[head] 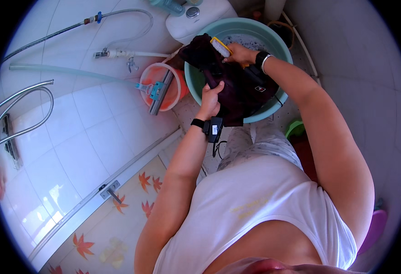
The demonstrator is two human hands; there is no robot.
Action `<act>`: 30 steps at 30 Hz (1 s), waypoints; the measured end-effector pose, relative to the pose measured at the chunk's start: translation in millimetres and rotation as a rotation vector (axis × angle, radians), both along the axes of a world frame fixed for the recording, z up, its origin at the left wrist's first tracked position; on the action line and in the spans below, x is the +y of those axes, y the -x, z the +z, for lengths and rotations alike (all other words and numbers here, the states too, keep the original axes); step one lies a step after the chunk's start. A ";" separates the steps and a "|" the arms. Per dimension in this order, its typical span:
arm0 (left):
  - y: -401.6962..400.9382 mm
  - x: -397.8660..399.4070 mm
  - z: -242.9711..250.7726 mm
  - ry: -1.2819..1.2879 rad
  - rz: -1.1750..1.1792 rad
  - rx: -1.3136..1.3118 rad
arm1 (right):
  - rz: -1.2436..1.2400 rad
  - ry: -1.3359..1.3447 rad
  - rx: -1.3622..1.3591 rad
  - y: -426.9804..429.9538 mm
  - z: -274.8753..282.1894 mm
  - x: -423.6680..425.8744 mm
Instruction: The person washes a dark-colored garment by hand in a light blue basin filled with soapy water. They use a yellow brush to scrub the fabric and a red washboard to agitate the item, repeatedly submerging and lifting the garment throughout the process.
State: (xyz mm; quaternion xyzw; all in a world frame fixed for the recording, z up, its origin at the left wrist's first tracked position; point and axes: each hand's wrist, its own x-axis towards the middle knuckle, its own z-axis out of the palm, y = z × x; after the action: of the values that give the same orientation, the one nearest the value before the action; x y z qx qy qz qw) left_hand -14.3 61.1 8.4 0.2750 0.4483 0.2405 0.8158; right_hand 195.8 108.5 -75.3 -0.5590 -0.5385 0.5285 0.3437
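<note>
My right hand (240,53) grips a yellow scrub brush (221,47) with white bristles, which rests against a dark maroon cloth item (234,92), perhaps a bag or garment. My left hand (211,97) pinches a folded edge of that cloth, thumb on top. The cloth lies bunched across a large teal plastic basin (288,65) and hangs over its near rim. Soapy water (246,41) with suds shows at the far side of the basin. Much of the basin's inside is hidden by the cloth.
An orange bucket (145,73) stands left of the basin, with a squeegee mop head (157,92) lying across it. Behind is a white toilet cistern (200,20). A tap (131,64) and hose (49,36) are on the tiled wall. A green container (294,128) sits at right.
</note>
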 end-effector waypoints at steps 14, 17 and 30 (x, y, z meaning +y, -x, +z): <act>-13.5 25.8 -17.6 0.012 -0.002 0.167 | -0.001 -0.321 -0.468 6.4 42.0 -37.5; -24.0 30.2 -20.7 -0.104 0.041 0.383 | 0.081 -0.352 -0.550 -2.1 61.8 -65.0; -20.5 40.6 -6.1 0.237 0.104 -0.063 | 0.278 -0.629 -0.917 8.8 17.6 -237.2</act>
State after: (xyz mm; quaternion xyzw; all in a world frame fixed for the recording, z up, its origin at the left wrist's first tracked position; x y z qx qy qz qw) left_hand 6.2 101.7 2.3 0.1452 0.4614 0.2362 0.8428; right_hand 187.0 -128.7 -57.7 -0.5259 -0.8323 0.0864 0.1521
